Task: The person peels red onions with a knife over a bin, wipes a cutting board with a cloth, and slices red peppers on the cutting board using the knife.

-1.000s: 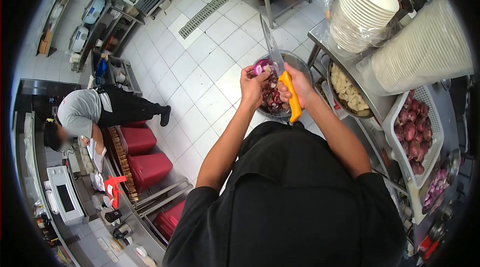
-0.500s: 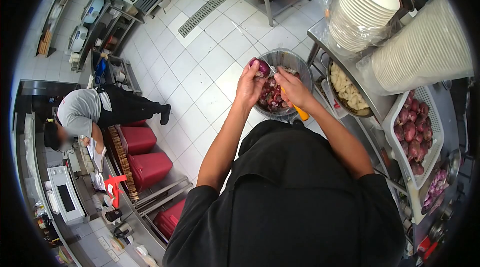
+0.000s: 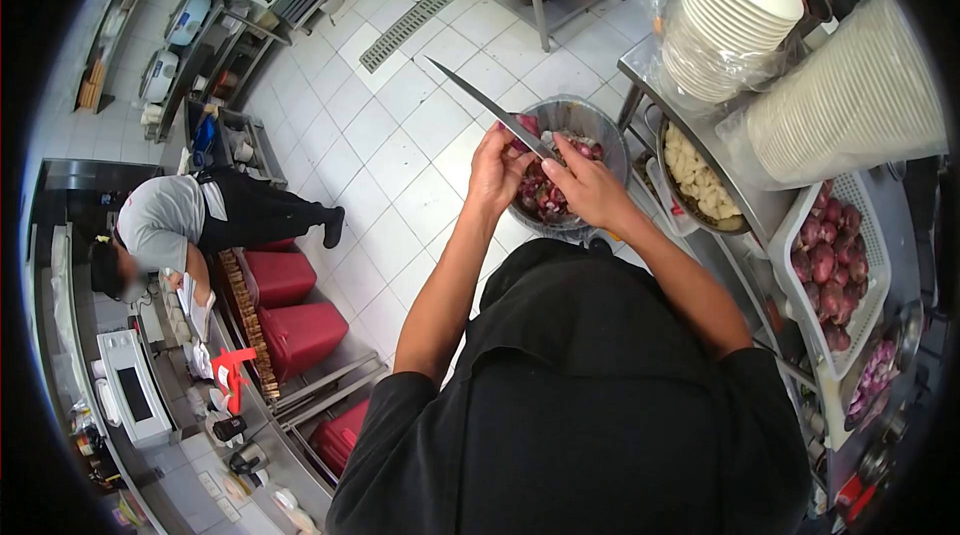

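My left hand is closed around a purple-red onion, held over a lined bin. In my right hand is a long knife, its blade lying across the onion and pointing up and to the left. My right fingers hide the knife's handle. Both hands are close together, near the left rim of the bin. Inside the bin lie onion skins in red and purple.
To my right stand a white basket of red onions, a bowl of peeled purple onions, a pot of pale peeled pieces and stacked paper tubs. A co-worker leans over the left counter, near red bins.
The knife has turned: its broad blade now shows flat across the onion, and its orange handle has gone out of sight under my right hand. The hands stay over the bin.
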{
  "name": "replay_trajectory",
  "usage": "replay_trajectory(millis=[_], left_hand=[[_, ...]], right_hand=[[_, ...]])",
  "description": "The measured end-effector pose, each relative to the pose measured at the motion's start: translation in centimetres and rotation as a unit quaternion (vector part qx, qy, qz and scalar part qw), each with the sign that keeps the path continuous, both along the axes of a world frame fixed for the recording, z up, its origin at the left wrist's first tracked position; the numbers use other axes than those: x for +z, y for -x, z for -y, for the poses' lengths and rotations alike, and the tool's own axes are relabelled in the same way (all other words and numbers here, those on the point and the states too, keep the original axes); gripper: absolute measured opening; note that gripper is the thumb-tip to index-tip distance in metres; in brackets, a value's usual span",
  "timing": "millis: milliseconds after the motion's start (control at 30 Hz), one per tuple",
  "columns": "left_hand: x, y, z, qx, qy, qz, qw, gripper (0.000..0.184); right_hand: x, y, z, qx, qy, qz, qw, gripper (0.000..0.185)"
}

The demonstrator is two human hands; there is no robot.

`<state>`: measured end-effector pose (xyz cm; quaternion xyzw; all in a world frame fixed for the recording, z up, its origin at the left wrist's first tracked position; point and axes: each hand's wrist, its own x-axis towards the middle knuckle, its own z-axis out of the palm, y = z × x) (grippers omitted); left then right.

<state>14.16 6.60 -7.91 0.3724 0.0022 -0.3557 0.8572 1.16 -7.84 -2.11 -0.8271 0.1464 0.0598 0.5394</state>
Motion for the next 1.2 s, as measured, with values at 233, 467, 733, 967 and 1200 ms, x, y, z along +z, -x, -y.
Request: replay_trajectory(millis=[233,467,733,967,1200], left_hand=[[0.8,0.0,0.7,0.045,-0.025,0.019,0.999,0.025],[0.5,0.1,1.4,0.078,-0.01,0.01,0.997,0.033],[1.8,1.7,2.2,0.129,-0.043,-0.004,0.991,0.035],[1.1,3.0,2.0,0.107,-0.032,-0.015,0.994,0.046],[1.2,3.1,1.4,0.045,0.06,-0.064,0.995,0.047]], right_hand=[[0.0,0.3,-0.2,-0.004,0.027,0.024,0.999,0.076],[0.7,0.7,-0.5,0.005,0.072,0.033,0.997,0.073],[0.2,0.0,-0.9,0.004,0.093,0.037,0.995,0.07],[-1.7,-1.9,-0.6,-0.011,0.094,0.039,0.995,0.066],[-2.0,-2.9,2.1,-0.058,-0.235,-0.027,0.97,0.057]])
